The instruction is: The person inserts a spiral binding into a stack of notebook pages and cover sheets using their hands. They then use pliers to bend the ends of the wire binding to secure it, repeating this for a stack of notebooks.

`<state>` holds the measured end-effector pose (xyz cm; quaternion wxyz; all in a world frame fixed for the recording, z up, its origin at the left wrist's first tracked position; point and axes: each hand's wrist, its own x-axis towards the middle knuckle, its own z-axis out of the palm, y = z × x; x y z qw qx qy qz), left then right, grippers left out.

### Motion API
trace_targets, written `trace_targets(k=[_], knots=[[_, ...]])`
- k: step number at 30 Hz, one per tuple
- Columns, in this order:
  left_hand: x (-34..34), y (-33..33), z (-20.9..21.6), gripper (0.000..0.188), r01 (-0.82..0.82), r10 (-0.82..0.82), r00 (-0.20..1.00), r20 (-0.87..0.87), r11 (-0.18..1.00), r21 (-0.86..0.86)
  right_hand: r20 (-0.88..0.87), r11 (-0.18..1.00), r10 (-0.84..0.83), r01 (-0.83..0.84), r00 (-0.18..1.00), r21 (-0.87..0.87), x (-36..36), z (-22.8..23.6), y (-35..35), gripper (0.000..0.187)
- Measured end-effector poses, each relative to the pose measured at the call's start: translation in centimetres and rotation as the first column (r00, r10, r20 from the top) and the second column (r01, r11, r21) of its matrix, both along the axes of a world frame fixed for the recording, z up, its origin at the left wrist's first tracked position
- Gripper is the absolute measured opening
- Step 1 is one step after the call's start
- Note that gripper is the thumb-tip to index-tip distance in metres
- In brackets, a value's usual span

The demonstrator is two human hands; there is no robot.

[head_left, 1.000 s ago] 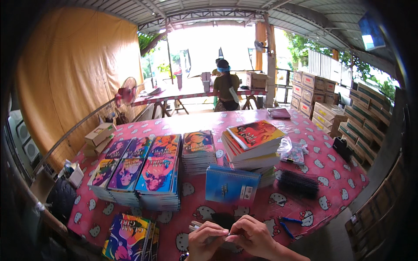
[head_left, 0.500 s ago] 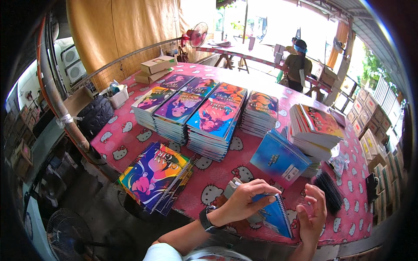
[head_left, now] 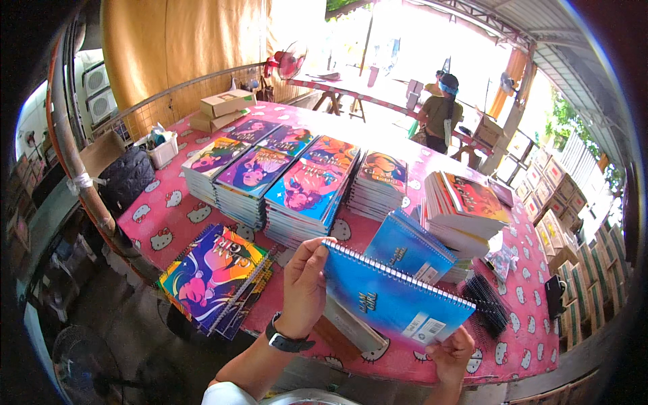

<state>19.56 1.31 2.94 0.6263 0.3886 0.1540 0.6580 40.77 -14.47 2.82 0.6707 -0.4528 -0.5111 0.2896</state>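
A blue spiral notebook [head_left: 378,287] is held up before me, its back cover facing me and its white wire spine along the top edge. My left hand [head_left: 305,287] pinches its upper left corner, and my right hand [head_left: 453,351] grips its lower right corner. Just behind it, a second blue spiral notebook [head_left: 405,246] lies on the table. Beneath the held notebook, a grey and brown block-like thing [head_left: 351,327] is partly hidden. To the right is a bundle of black spiral binding coils [head_left: 487,307].
Stacks of colourful notebooks [head_left: 312,182] fill the middle of the pink patterned table [head_left: 162,239]. A smaller notebook pile [head_left: 212,277] lies at the near left edge. Unbound-looking books [head_left: 466,206] lean in a stack at right. Farther off are cardboard boxes [head_left: 226,102] and a person [head_left: 442,115].
The notebook, seen nearly edge-on before, is now turned with its blue cover toward me and raised. My right hand, earlier apart from it, now grips its lower corner. The view has shifted slightly.
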Motion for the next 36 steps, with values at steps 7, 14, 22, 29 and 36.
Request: trace_targets(k=[7, 14, 22, 29, 36], knots=[[-1.2, -1.3, -0.4, 0.048, -0.326, 0.431, 0.834, -0.345, 0.889, 0.321, 0.162, 0.906, -0.326, 0.26, 0.931, 0.333, -2.6, -0.4, 2.6, 0.021], [-4.5, -4.3, 2.6, 0.061, 0.31, -0.316, 0.913, -0.256, 0.948, -0.065, 0.818, 0.901, -0.309, -0.126, 0.485, 0.415, -6.6, 0.7, 3.8, 0.047], [-17.2, -0.7, 2.8, 0.057, -0.171, 0.097, 0.784, -0.614, 0.983, -0.063, 0.874, 0.998, -0.023, 0.056, 0.485, -0.005, -6.2, -0.8, 3.9, 0.066], [-28.9, 5.6, 0.1, 0.044, -0.364, 0.226, 0.512, -0.829, 0.931, 0.029, 0.839, 0.969, 0.095, 0.142, 0.536, -0.2, -3.3, -4.2, 4.4, 0.066], [-24.6, 5.0, -5.7, 0.076, -0.206, 0.226, -0.532, -0.816, 0.9, 0.383, 0.783, 0.981, 0.069, 0.103, 0.618, -0.167, -1.7, -3.7, 5.1, 0.053]])
